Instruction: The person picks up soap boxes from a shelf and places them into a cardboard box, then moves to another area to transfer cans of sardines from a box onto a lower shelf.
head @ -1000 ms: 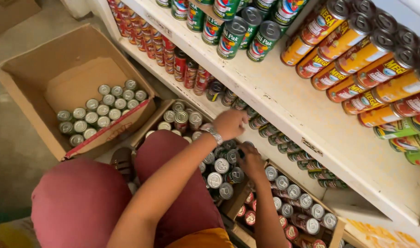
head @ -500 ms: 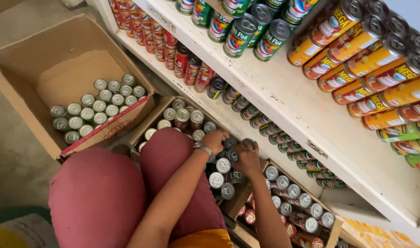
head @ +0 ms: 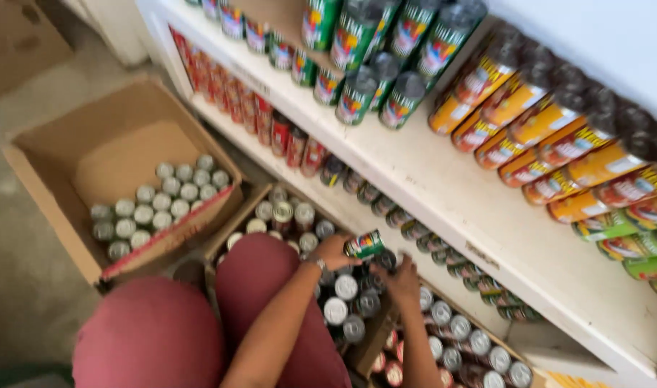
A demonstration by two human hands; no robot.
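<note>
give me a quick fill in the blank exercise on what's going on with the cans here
1. The left hand holds one green ____ lying on its side.
2. The right hand reaches among silver-topped cans packed in a low ____.
3. The open cardboard box on the floor is only ____ filled with cans.
4. The orange cans lie on the white ____.

Missing words: can; box; partly; shelf

Two hands (head: 336, 251), three open cardboard boxes (head: 48, 179) of cans, and one green can (head: 364, 244) held.
</note>
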